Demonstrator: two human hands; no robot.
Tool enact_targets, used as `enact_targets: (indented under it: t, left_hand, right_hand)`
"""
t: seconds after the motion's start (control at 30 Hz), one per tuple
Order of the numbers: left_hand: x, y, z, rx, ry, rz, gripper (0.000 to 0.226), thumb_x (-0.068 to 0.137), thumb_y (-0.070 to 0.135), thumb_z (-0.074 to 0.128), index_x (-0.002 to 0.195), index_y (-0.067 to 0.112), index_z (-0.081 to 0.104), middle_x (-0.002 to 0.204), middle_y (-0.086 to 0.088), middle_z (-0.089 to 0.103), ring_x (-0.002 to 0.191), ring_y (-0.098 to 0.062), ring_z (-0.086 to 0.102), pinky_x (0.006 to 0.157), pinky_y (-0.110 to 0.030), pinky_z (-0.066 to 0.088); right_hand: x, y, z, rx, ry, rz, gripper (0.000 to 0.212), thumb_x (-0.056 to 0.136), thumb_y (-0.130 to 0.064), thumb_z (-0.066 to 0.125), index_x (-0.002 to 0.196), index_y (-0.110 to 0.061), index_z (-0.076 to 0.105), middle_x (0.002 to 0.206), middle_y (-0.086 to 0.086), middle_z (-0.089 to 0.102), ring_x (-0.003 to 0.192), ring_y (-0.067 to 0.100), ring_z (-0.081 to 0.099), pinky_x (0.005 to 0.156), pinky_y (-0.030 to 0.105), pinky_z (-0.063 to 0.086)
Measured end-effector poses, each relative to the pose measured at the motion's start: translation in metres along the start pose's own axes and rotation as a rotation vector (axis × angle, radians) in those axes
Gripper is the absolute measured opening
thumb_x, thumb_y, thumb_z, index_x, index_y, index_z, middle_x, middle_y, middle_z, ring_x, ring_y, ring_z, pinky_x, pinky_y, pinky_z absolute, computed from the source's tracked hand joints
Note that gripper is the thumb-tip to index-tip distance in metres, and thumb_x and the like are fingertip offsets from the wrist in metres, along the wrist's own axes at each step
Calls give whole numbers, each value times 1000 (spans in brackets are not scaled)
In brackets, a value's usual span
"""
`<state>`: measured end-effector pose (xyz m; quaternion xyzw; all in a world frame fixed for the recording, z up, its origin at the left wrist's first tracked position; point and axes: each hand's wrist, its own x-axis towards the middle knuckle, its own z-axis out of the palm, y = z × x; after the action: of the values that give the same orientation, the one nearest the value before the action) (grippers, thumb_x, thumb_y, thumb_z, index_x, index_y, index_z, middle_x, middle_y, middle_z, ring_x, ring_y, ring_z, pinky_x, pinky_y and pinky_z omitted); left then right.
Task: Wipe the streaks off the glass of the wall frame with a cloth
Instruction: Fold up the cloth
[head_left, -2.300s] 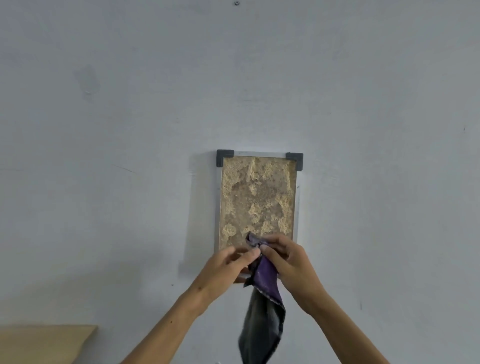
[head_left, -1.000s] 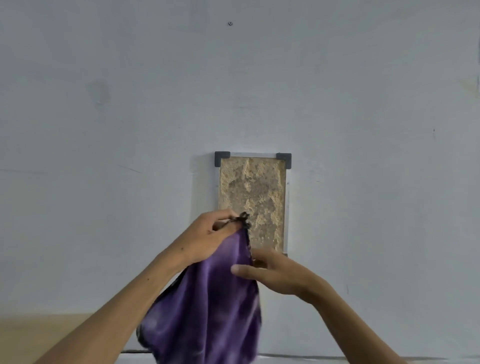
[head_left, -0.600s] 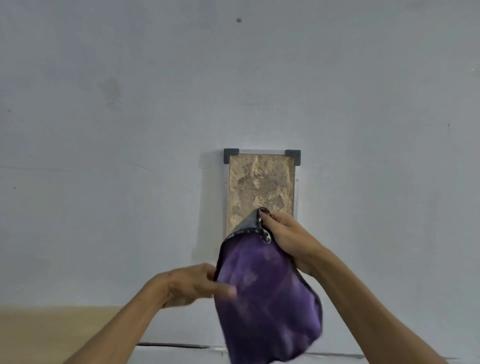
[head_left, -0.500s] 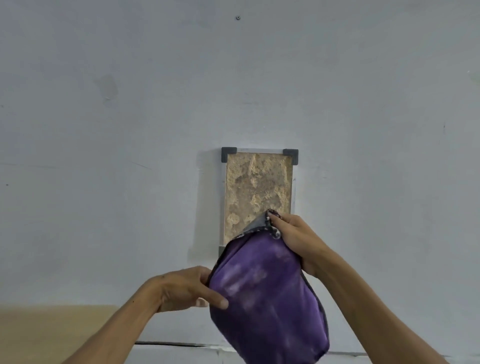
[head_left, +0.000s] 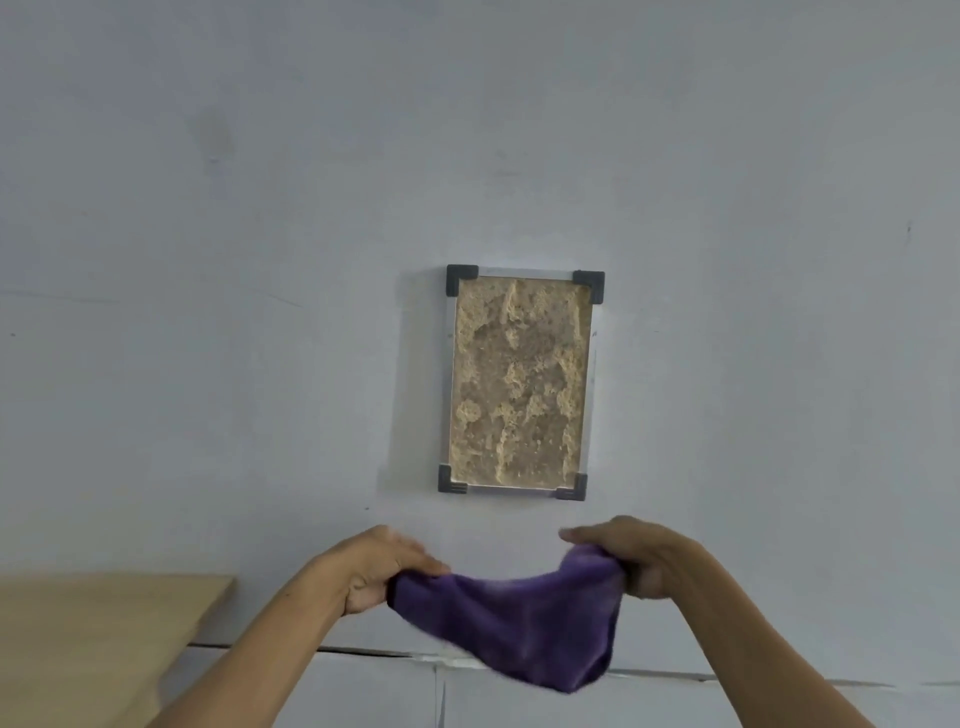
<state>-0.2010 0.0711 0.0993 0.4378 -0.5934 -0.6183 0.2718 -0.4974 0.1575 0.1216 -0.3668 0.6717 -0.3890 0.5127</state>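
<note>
A small wall frame (head_left: 520, 383) with dark corner pieces and a sandy, mottled picture behind its glass hangs on the pale wall at centre. Below it a purple cloth (head_left: 519, 621) sags between both hands. My left hand (head_left: 378, 569) grips the cloth's left end. Over at the cloth's other end, my right hand (head_left: 636, 553) grips it from above. Both hands are below the frame and do not touch it. The whole frame is in plain sight.
A light wooden tabletop (head_left: 93, 639) juts in at the lower left, against the wall. A dark seam (head_left: 363, 652) runs across the wall low down, behind my arms. The wall (head_left: 208, 260) around the frame is bare.
Both hands have dropped from in front of the frame to below it. The left hand has taken hold of the cloth, which now stretches sideways between the hands. The frame's lower half is uncovered.
</note>
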Motion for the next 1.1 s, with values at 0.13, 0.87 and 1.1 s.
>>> enact_targets:
  t: [0.13,0.87,1.1]
  left_hand:
    - [-1,19,-10,40,120,54,40,73,-10,83,108,-5,64,104,-27,72,84,-26,70,67,-25,59]
    - [-19,90,-36,-270,324,284,35,79,-19,71,108,1,70,101,-16,68,86,-24,68,73,-33,57]
    - [-32,98,-42,-44,147,257,28,79,-9,77,107,-9,72,105,-22,76,91,-21,74,74,-19,61]
  right_hand:
    - [-21,-21,-2,23,-257,-174,63,69,-14,93,120,9,63,113,22,66,91,25,68,76,30,63]
    - [-46,-70,-8,-155,374,-537,23,93,-7,73,115,-13,66,108,18,67,87,26,68,78,42,66]
    - [-54,-80,-14,-315,497,-477,56,79,-14,88,125,3,60,102,26,64,86,24,64,74,38,65]
